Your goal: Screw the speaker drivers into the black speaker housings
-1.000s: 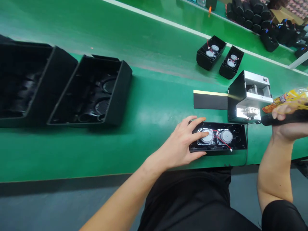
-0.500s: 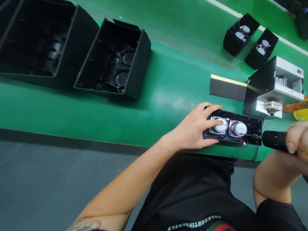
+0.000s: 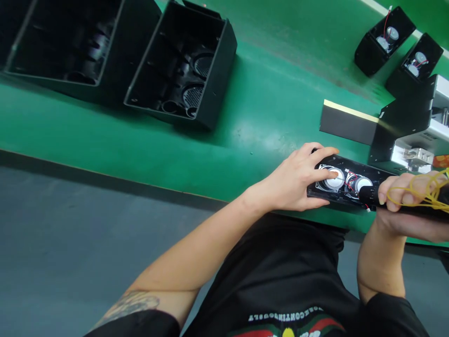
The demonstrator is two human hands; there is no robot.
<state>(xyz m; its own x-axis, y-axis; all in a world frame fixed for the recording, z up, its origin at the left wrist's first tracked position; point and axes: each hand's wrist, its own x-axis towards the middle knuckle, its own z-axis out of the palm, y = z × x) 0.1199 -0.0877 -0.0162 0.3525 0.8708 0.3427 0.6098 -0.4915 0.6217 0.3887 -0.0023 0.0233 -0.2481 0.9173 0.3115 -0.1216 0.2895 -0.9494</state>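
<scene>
On the green bench (image 3: 217,159), near its edge, the left hand (image 3: 298,180) lay spread wide over a black casing (image 3: 377,174), one finger on a speaker (image 3: 336,182); the right hand (image 3: 409,194) was closed round a black tool (image 3: 368,194) — its hidden tip perhaps on the second speaker (image 3: 364,182). Beyond stood a machine (image 3: 403,126) and black boxes (image 3: 222,79).

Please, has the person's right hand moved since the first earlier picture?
Yes. Judged against the black-and-silver machine, the right hand has moved left and somewhat downward in the view, bringing the black tool over the speaker case.
</scene>
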